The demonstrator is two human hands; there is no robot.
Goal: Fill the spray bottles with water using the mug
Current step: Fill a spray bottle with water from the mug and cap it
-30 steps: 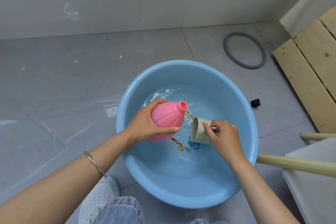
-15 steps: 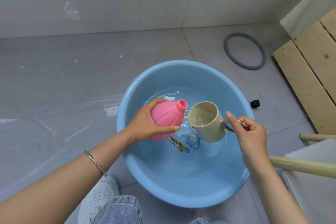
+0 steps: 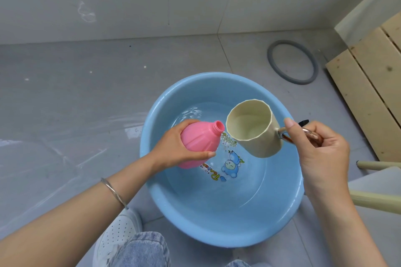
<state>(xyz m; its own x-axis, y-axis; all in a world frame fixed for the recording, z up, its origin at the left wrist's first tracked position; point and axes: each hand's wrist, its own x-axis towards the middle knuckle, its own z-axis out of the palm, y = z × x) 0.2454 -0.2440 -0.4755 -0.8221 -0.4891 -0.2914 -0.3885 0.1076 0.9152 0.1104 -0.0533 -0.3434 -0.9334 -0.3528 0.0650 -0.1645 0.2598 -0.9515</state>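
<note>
Presently the task stands at the pour. The mug holds water above the blue basin, and no stream is seen entering the pink spray bottle. The bottle's fill level cannot be told (opaque wall), and no other bottles are in view. The left hand grasps the bottle body; the right hand grips the mug by its handle. The bottle is held over the basin, long axis tilted, open neck pointing up and right, just beside the mug rim.
</note>
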